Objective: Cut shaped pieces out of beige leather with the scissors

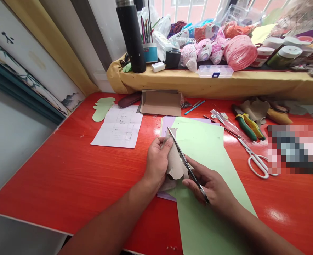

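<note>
My left hand (158,161) grips a beige cardboard cut-out (174,164) with rounded lobes, held upright over the red table (66,177). My right hand (212,186) is closed around the handles of dark metal scissors (184,159), whose blades run up along the cut-out's right edge. Both hands hover above a light green paper sheet (206,152) that lies on the table with a lilac sheet (167,122) under it.
White-handled scissors (257,161), green-and-yellow pliers (248,125), a printed white sheet (120,127), a green paper shape (102,108) and a folded cardboard piece (161,102) lie about. Behind, a cluttered sill holds a black flask (131,35), tape rolls and jars.
</note>
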Available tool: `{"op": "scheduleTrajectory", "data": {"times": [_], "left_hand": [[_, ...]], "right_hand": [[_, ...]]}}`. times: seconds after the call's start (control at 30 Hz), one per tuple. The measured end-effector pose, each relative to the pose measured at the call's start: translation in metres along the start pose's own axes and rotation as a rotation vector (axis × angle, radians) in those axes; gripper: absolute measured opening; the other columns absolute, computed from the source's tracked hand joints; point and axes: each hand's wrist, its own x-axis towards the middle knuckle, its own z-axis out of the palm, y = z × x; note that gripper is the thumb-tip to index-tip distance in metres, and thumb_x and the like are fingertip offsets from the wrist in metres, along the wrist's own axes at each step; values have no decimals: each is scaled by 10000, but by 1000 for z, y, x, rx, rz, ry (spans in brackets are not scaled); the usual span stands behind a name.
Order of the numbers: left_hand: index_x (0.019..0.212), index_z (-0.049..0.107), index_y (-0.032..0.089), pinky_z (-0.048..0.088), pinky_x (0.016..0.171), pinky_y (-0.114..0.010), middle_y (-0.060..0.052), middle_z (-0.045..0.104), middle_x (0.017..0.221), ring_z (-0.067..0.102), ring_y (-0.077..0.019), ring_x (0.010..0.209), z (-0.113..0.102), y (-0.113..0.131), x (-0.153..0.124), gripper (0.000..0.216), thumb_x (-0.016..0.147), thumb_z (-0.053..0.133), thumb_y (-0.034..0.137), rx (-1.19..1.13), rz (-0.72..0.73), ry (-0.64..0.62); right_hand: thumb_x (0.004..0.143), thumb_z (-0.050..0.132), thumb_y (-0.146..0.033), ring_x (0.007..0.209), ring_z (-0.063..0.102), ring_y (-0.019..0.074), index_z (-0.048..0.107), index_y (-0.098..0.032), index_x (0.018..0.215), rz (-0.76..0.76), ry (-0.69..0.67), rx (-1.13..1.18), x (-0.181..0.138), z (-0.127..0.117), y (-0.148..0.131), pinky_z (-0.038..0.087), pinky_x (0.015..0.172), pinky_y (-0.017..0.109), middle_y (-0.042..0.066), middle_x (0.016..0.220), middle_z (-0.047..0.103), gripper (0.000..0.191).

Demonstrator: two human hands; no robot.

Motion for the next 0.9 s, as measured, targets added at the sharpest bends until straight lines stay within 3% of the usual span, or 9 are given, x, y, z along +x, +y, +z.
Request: {"op": "scheduleTrajectory", "data": {"times": [0.17, 0.4, 0.9], "left_hand": [[911, 712, 170, 522, 662, -250, -9, 724, 816, 636, -131, 699, -2, 12, 4, 428, 737, 955, 476, -11, -27, -70], [885, 780, 155, 521, 660, -270, -40, 759, 807, 650, -154, 692, -5, 26, 9, 466, 637, 1006, 479, 15, -86, -132], [905, 773, 173, 486, 621, -262, -37, 760, 814, 635, -154, 673, -11, 29, 12, 414, 745, 931, 520, 172, 20, -130]], "right_hand": [[947, 768, -680, 558, 360, 143, 531, -168, 1676, 32, -13, 87, 0, -7, 8, 318, 470, 265, -63, 679, 390, 921], [908, 818, -683, 583, 407, 143, 511, -192, 1692, 27, -68, 139, -2, -19, 13, 360, 486, 267, -34, 747, 474, 974], [891, 802, -734, 618, 372, 154, 537, -196, 1676, 14, -89, 72, -2, -21, 6, 327, 518, 272, -30, 745, 469, 988]]}}
